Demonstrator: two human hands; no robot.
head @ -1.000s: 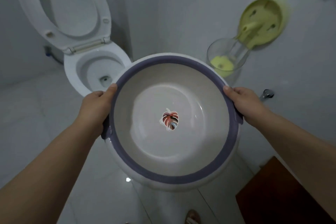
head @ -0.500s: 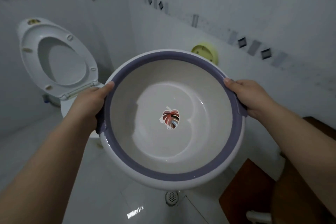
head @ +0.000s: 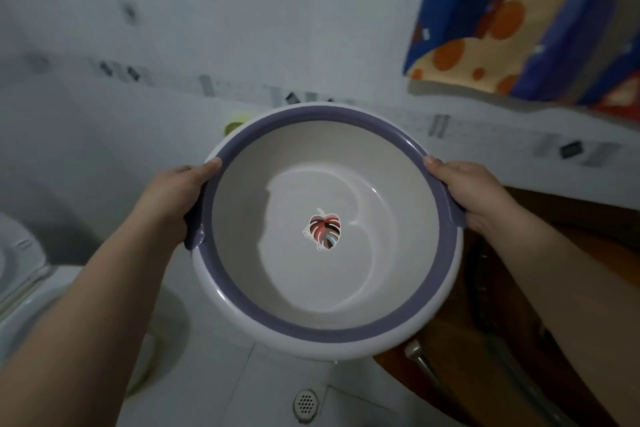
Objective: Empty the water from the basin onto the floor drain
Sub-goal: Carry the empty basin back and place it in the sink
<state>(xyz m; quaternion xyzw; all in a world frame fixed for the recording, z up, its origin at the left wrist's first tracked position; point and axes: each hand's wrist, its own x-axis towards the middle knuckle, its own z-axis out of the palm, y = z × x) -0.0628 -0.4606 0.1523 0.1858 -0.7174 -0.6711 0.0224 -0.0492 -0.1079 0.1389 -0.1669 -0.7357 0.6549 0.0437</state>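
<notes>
I hold a round white basin [head: 398,218] with a purple rim band and a leaf sticker on its bottom, raised in front of me, roughly level. My left hand [head: 169,198] grips the left rim handle and my right hand [head: 471,198] grips the right one, thumbs over the rim. A shallow pool of clear water lies in the bottom. The round metal floor drain [head: 305,403] sits on the white tiles below the basin's near edge.
The toilet [head: 20,274] is at the lower left. A brown wooden surface [head: 485,374] with a metal hose is at the lower right. A blue and orange cloth [head: 526,17] hangs on the upper right wall. White tiled wall lies ahead.
The view has swung up and to the right: the toilet slid to the left edge, the hanging cloth came into view, and the drain shows below the basin. Both hands keep their grip.
</notes>
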